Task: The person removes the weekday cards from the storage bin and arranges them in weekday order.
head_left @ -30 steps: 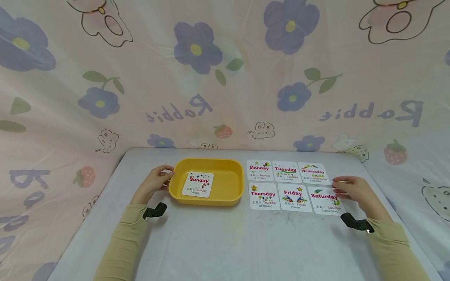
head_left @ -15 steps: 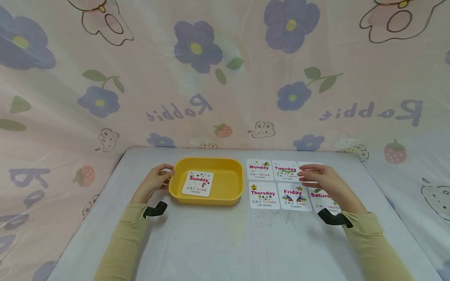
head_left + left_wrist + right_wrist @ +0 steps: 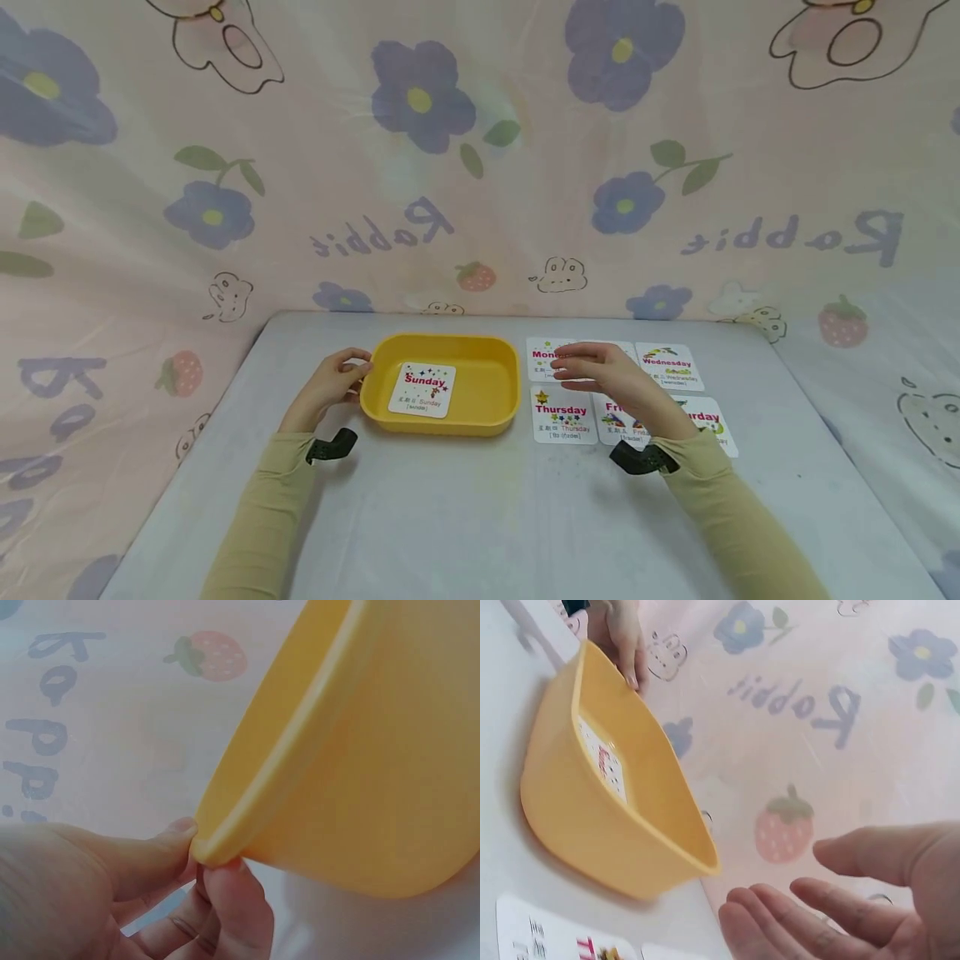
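My left hand [image 3: 327, 387] pinches the left rim of a yellow tray [image 3: 487, 354]; the left wrist view shows thumb and finger on either side of that rim [image 3: 262, 780]. Inside the tray lies a white Sunday card [image 3: 422, 391]. My right hand [image 3: 611, 375] hovers over two rows of weekday cards, fingers spread and holding nothing, its fingertips short of the tray's right side. It partly covers the Monday card [image 3: 542, 367], the Tuesday card and the Friday card [image 3: 615, 425]. The Thursday card [image 3: 562, 417] and Wednesday card [image 3: 670, 367] show well.
The Saturday card [image 3: 712, 421], partly behind the right wrist, ends the front row. A pale cloth covers the table [image 3: 450, 517]. Behind it hangs a curtain [image 3: 525, 192] printed with flowers, rabbits and strawberries.
My right hand has moved left from beside the Saturday card, across the cards, to above Monday and Tuesday. The left hand, tray and cards have stayed in place.
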Demonstrator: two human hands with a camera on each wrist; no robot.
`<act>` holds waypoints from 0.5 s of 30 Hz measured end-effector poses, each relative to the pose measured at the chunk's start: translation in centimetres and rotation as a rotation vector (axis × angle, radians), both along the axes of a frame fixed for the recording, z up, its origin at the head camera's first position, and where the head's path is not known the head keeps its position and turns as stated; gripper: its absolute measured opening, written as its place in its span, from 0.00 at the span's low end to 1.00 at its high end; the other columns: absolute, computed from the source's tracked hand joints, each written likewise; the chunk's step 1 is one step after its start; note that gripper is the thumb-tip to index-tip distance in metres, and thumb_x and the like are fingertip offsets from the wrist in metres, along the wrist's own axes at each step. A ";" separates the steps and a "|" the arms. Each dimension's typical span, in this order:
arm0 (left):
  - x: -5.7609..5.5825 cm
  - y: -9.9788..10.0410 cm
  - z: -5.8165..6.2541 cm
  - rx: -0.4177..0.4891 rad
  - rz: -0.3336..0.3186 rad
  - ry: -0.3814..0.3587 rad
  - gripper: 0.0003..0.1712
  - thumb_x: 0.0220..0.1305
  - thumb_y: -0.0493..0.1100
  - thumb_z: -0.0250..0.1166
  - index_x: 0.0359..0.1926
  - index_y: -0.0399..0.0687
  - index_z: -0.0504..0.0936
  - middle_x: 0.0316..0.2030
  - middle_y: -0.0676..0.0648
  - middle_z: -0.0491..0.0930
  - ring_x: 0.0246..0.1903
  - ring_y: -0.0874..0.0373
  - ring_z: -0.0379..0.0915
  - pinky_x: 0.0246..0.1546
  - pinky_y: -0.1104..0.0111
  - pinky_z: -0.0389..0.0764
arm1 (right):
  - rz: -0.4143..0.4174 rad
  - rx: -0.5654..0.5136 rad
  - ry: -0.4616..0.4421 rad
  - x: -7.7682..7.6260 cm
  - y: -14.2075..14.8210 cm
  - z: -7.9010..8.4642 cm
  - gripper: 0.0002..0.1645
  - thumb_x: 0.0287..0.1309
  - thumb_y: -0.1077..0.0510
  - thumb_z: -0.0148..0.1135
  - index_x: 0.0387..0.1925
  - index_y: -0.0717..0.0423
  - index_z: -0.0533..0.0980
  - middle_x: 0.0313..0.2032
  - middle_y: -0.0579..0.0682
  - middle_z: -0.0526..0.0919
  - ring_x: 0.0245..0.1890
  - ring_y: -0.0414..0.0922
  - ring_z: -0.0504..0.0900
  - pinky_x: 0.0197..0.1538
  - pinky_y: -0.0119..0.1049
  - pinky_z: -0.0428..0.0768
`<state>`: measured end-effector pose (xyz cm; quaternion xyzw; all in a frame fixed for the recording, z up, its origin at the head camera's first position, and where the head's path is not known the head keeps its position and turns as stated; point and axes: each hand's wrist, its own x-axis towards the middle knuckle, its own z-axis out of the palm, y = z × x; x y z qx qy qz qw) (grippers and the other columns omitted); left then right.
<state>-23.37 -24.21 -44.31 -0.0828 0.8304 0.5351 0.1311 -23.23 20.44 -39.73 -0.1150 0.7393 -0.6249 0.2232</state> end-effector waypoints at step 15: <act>-0.2 -0.1 -0.2 0.007 0.005 -0.001 0.21 0.71 0.47 0.56 0.59 0.42 0.69 0.35 0.41 0.78 0.30 0.54 0.75 0.29 0.67 0.81 | 0.112 -0.018 -0.036 -0.8 -7.2 -0.1 0.25 0.67 0.56 0.56 0.61 0.66 0.68 0.56 0.60 0.75 0.58 0.61 0.72 0.56 0.45 0.74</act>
